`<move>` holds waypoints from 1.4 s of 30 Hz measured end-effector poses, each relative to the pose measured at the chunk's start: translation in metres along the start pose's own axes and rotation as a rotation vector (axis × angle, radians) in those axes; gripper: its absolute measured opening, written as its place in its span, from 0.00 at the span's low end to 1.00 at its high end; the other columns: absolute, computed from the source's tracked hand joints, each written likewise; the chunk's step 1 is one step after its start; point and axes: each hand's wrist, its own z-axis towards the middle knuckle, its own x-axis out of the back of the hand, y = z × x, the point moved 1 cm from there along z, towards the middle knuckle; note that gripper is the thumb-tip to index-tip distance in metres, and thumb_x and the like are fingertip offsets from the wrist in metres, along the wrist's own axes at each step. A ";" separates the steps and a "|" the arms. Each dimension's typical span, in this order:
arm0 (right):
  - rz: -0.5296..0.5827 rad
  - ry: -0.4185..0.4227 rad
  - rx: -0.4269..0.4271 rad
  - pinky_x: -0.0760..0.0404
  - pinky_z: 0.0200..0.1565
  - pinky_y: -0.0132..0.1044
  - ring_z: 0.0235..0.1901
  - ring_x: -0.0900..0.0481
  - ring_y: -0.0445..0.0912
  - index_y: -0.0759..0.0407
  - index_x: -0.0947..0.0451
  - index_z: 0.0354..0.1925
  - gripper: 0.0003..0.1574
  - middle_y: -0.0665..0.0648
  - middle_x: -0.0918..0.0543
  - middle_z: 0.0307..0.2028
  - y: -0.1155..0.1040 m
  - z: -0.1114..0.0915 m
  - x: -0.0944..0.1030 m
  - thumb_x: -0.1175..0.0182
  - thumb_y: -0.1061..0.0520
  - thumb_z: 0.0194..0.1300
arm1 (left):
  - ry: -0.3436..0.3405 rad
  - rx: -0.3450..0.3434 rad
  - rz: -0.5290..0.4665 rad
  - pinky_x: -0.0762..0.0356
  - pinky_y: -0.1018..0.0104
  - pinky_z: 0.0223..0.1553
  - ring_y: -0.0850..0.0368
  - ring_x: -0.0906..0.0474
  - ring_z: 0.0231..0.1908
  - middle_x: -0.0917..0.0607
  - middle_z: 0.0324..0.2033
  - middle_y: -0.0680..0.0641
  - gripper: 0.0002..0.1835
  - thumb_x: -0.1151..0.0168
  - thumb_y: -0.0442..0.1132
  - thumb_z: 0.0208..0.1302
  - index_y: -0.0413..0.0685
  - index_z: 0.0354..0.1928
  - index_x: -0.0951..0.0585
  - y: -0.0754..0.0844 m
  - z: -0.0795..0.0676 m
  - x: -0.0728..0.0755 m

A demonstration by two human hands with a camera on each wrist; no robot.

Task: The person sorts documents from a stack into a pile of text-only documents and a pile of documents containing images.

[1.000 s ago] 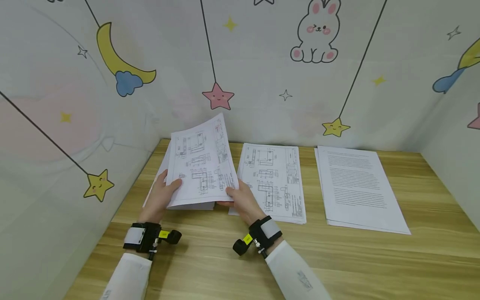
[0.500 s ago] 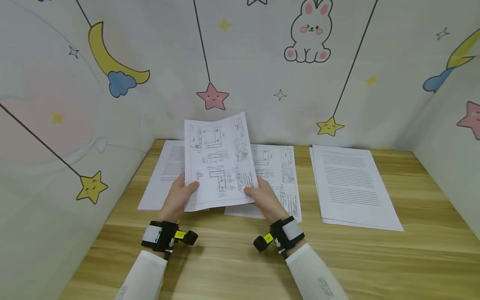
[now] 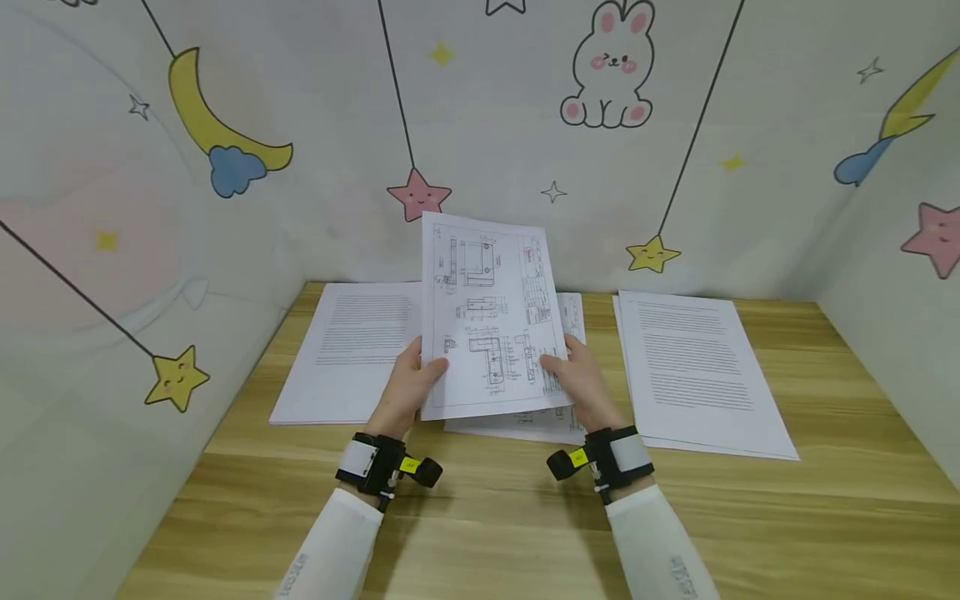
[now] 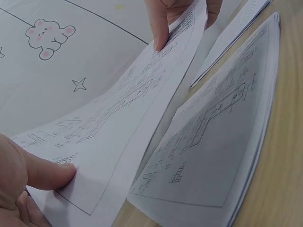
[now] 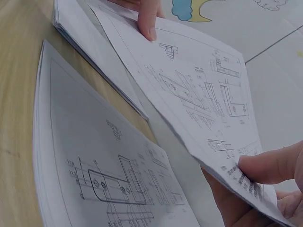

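Observation:
Both hands hold a sheet of paper (image 3: pixel 502 317) printed with a technical drawing, raised and tilted above the table. My left hand (image 3: pixel 408 383) pinches its lower left edge, thumb on the printed face. At the lower right edge my right hand (image 3: pixel 585 382) grips it the same way, fingers behind. Under the held sheet lies the middle stack of drawings (image 5: pixel 94 142), mostly covered by it in the head view. The wrist views show a gap between the held sheet and that stack, which carries a similar drawing (image 4: pixel 213 118).
A stack of text pages (image 3: pixel 330 358) lies on the left of the wooden table (image 3: pixel 495 517). Another text stack (image 3: pixel 705 375), slightly fanned, lies on the right. Behind stands a white curtain (image 3: pixel 495 108) with cartoon prints.
Both hands have carried the drawing sheet rightward, from over the left stack to over the middle stack. The left text stack is now uncovered, and the middle stack is mostly hidden.

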 end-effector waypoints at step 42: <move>-0.484 -0.071 -0.097 0.26 0.42 0.42 0.43 0.23 0.53 0.66 0.30 0.58 0.25 0.65 0.20 0.46 0.015 0.000 0.045 0.47 0.55 0.66 | 0.036 0.072 0.295 0.21 0.59 0.39 0.51 0.21 0.38 0.17 0.44 0.40 0.21 0.45 0.35 0.64 0.41 0.59 0.28 -0.021 0.021 -0.036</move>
